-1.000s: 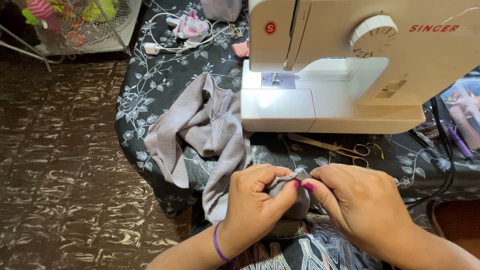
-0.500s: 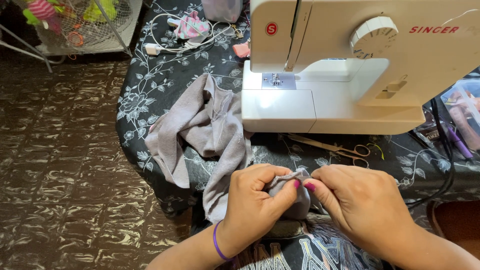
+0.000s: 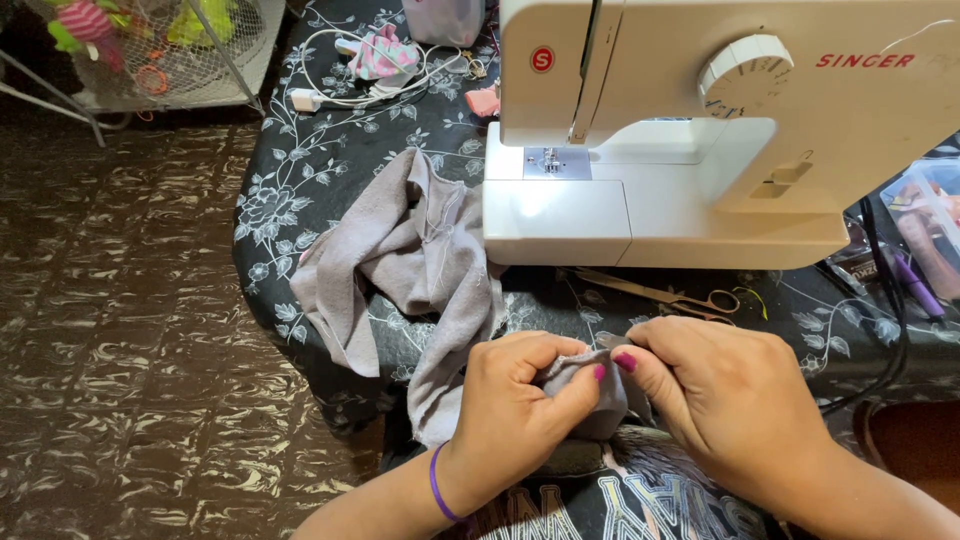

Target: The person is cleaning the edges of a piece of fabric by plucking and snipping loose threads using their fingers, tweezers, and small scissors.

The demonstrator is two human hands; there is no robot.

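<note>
Surface [image 3: 330, 150]: covered in dark cloth with a white floral print, filling the upper and middle frame.

Sewing machine [image 3: 700, 130]: white, upper right, standing on the surface with its needle area facing the person.

Grey fabric [image 3: 420, 260]: soft knit piece, centre of frame. Its long axis runs from the upper middle, beside the machine base, down toward the lower centre, where its near end is bunched in both hands. The far end lies loose and crumpled, and part hangs over the surface edge.

Left hand [image 3: 515, 410]: lower centre, fingers curled, its grip pinching the bunched fabric end.

Right hand [image 3: 725, 400]: lower right, thumb and forefinger pressed together on the same bunch, touching the left hand's fingertips.

Scissors [image 3: 670, 297]: lying flat just in front of the machine, blades pointing left.

Risks, as judged: the hanging length could drag the piece off the surface; a tug could stretch the knit or lose the pinched spot; the hands sit near the scissors.
</note>
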